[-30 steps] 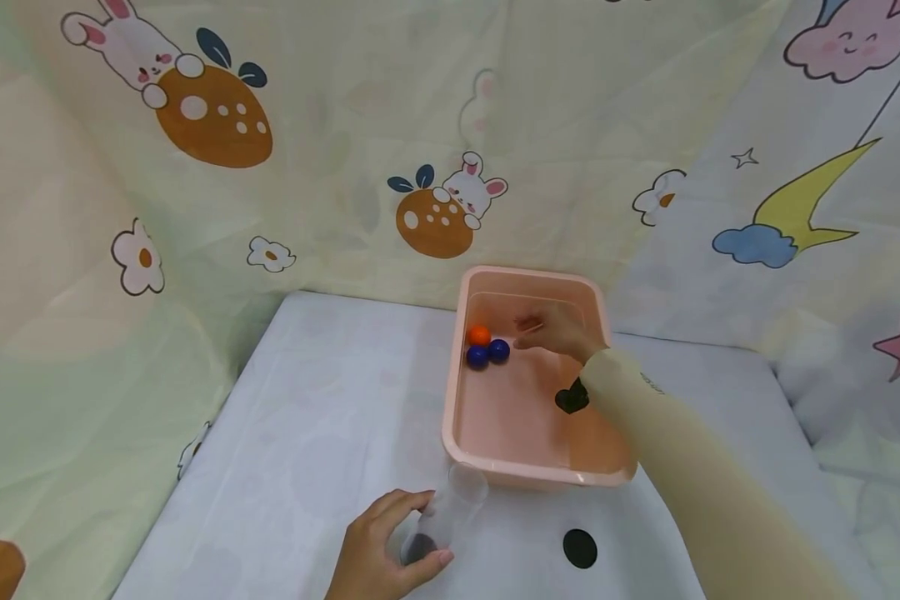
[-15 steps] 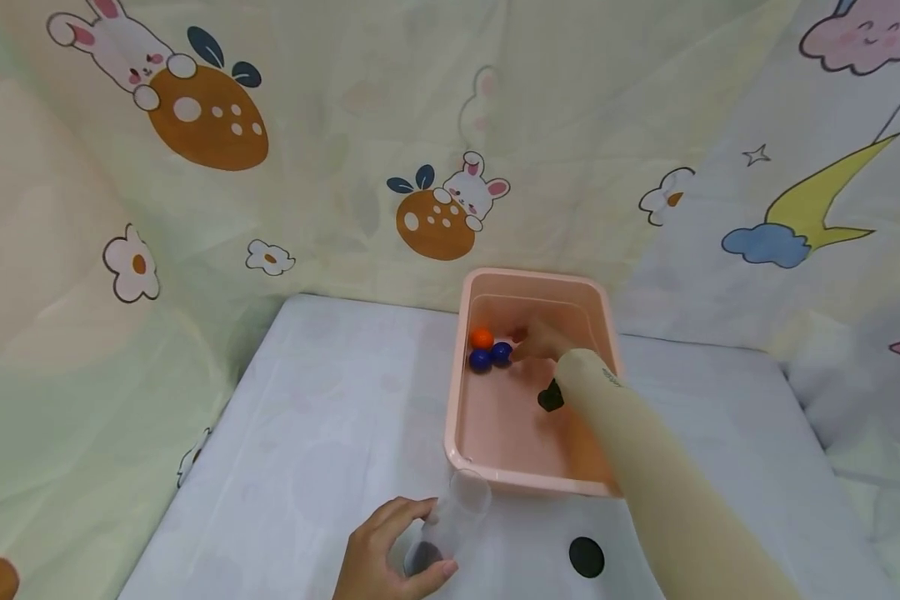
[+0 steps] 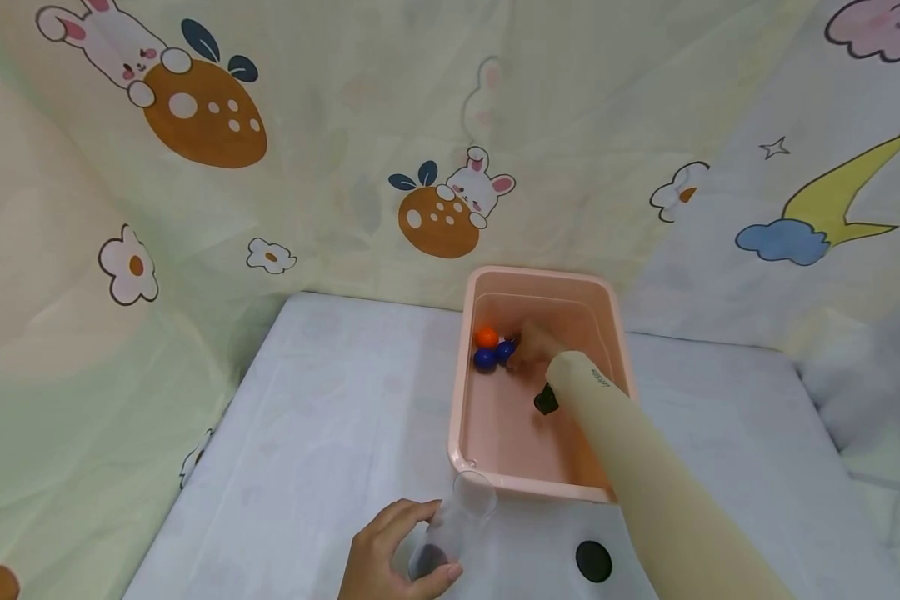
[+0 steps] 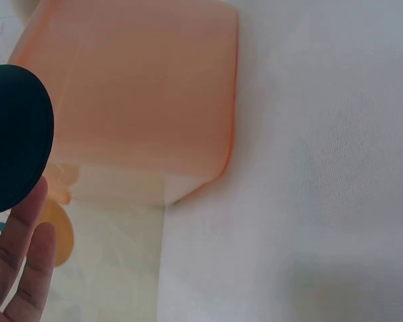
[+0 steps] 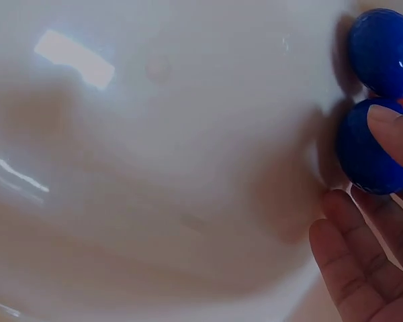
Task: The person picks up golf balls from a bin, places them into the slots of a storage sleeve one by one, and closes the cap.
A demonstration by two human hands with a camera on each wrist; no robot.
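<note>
My left hand [image 3: 390, 552] grips a clear cylindrical container [image 3: 456, 527] by its sides, in front of the bin. The container's round dark base [image 4: 17, 141] shows in the left wrist view. My right hand [image 3: 534, 346] reaches inside the pink bin [image 3: 461, 417], with its thumb and fingers on either side of a blue ball [image 5: 371, 151]. A second blue ball [image 3: 484, 360] touches the held one. Behind these two lies an orange ball [image 3: 487, 337], near the bin's left wall. Part of the held ball is hidden by my thumb.
A black disc [image 3: 594, 562] lies on the white tabletop [image 3: 330, 433], in front of the bin. Patterned cloth [image 3: 330, 150] hangs behind and at both sides. A small black device [image 3: 546, 399] is worn at my right wrist.
My right hand has moved left within the bin and closed on the nearer blue ball. My left hand still holds the container in about the same place.
</note>
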